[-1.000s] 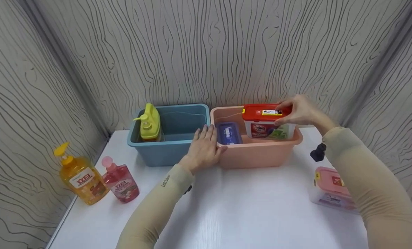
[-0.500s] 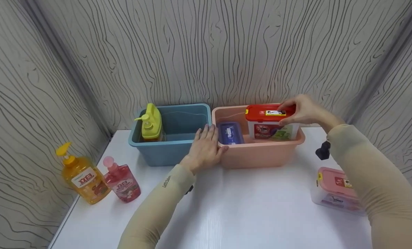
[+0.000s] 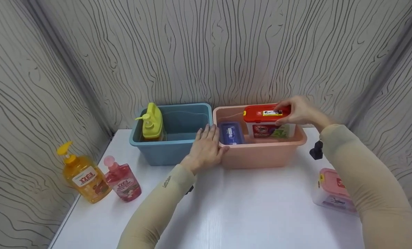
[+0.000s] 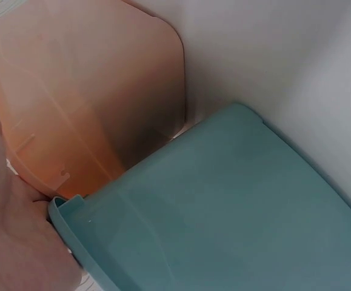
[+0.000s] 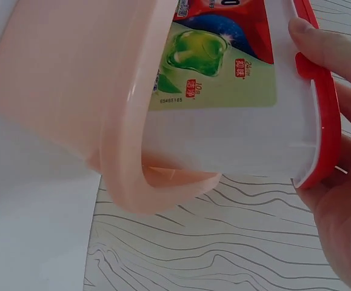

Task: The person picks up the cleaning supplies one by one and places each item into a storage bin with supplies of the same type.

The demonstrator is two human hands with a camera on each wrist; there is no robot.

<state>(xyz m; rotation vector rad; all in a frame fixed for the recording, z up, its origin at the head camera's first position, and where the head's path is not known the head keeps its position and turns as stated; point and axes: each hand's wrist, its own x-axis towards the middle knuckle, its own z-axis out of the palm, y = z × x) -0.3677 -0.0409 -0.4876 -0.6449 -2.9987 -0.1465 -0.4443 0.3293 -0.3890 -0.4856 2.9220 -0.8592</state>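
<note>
Wood-grained wall (image 3: pixel 188 52) behind; right hand (image 3: pixel 299 110) pinches red-lidded white plastic tub (image 3: pixel 261 130) at its right end, lengthwise along oblong peach plastic bin (image 3: pixel 258 157); left hand (image 3: pixel 206 148) rests straight-fingered.

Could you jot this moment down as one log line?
right grip: holds red-lidded tub partly inside peach bin | left grip: rests where peach bin meets blue bin

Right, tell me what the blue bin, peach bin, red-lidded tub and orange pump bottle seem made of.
Blue bin and peach bin: likely low-sheen plastic, from the moulded, rounded rims. Red-lidded tub: probably rigid, satiny plastic, from its smooth white wall and moulded lid. Orange pump bottle: glossy and see-through, so likely clear plastic, though glass can't be ruled out.
</note>
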